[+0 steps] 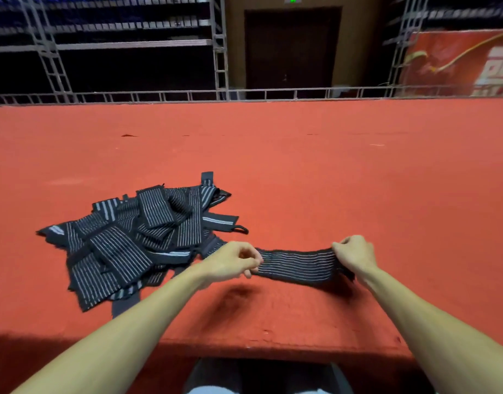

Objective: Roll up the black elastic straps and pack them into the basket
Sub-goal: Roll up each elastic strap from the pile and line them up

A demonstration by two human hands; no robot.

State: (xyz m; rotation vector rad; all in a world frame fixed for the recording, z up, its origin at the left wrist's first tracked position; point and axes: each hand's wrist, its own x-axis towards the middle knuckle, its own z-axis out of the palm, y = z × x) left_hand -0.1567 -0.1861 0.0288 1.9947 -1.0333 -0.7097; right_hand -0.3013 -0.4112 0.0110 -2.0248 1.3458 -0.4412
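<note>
One black elastic strap with thin white stripes [297, 266] is stretched flat between my hands just above the red surface. My left hand [234, 261] pinches its left end and my right hand [354, 253] grips its right end. To the left lies a loose pile of several similar black striped straps [136, 237], spread on the red surface. No basket is in view.
The red carpeted platform [329, 172] extends far ahead and to the right; its front edge runs just below my forearms. Metal railings and truss frames [187, 95] line the far edge. A dark door stands beyond.
</note>
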